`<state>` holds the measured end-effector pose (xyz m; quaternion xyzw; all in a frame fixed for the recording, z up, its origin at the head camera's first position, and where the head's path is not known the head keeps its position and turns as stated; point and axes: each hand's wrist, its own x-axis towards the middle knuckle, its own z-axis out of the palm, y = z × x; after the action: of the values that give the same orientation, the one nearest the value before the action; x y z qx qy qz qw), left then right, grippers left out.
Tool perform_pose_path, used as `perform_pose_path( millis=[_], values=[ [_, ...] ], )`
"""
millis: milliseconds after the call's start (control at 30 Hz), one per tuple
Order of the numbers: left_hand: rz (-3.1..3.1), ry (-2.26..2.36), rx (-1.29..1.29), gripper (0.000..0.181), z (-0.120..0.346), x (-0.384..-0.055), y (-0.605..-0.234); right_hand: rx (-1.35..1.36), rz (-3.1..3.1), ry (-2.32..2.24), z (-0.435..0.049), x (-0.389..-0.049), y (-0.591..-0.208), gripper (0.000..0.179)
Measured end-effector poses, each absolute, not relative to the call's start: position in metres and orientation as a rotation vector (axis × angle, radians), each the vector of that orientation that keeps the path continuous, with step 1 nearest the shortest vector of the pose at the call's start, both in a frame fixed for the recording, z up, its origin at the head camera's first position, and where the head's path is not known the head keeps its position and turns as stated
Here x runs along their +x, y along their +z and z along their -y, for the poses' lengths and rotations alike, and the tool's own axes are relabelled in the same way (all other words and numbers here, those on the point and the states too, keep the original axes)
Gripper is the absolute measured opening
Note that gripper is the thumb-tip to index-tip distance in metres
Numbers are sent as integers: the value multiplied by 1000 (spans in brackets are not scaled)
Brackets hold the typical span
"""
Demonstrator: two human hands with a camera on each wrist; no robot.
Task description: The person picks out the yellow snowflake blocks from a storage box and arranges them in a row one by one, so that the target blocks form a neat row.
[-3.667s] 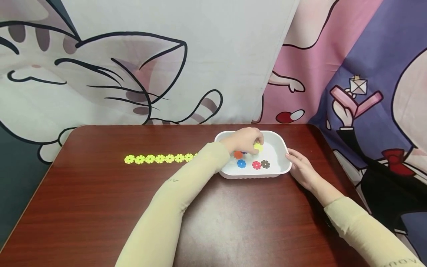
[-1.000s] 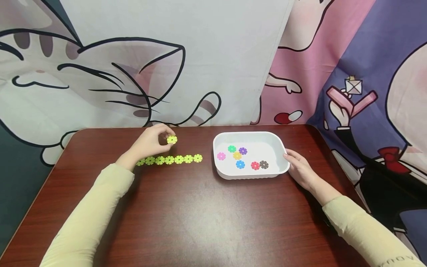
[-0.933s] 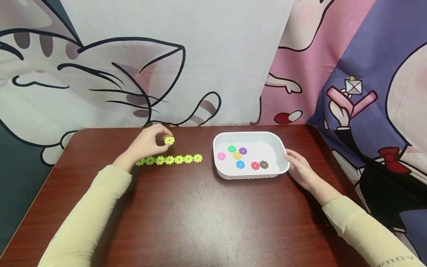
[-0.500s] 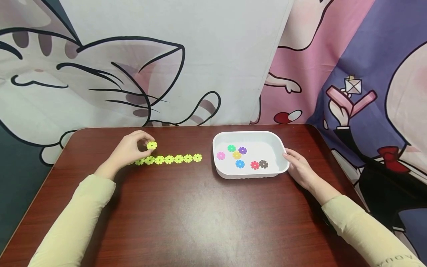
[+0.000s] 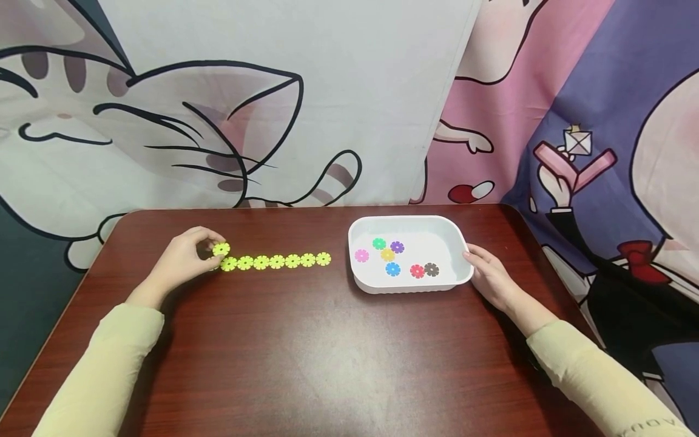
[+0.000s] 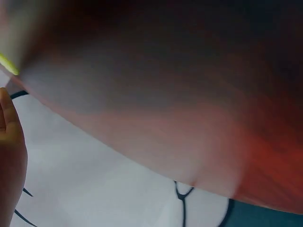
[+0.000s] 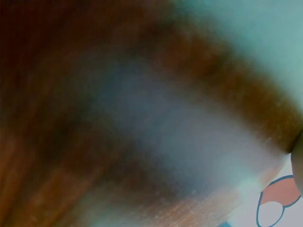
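Note:
In the head view my left hand (image 5: 182,258) pinches a yellow flower-shaped plastic disc (image 5: 221,249) between thumb and fingers. It is at the left end of a straight row of matching yellow discs (image 5: 277,261) on the table; the hand may hide part of that end. My right hand (image 5: 494,276) grips the right end of a white tray (image 5: 412,284), thumb at the rim, other fingers mostly hidden. At the left wrist view's edge, part of the hand (image 6: 12,156) and a sliver of yellow disc (image 6: 8,65) show. The right wrist view is mostly blurred.
Inside the tray lie several loose flower discs, among them a pink disc (image 5: 361,255), a blue disc (image 5: 392,269), a red disc (image 5: 417,271) and a black disc (image 5: 431,269). The brown table (image 5: 327,364) ends at a cartoon-printed cloth (image 5: 355,103).
My left hand was in the tray at a yellow disc, then carried one leftward above the row and down to its left end. My right hand stays on the tray.

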<state>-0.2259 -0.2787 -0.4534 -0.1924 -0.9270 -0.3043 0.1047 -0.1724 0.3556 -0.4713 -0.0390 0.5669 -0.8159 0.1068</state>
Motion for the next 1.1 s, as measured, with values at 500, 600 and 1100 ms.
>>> perform_pose_path(
  millis=[500, 600, 1100],
  values=[
    [2800, -779, -473, 27, 318, -214, -461, -113, -1682, -2396, -355, -171, -470, 25],
    [2812, -773, -466, 27, 324, -212, -462, -117, -1686, -2393, -355, -171, -470, 25],
    [2821, -691, -562, 24, 328, -210, -462, -105, -1681, -2402, -355, -171, -470, 25]
  ],
)
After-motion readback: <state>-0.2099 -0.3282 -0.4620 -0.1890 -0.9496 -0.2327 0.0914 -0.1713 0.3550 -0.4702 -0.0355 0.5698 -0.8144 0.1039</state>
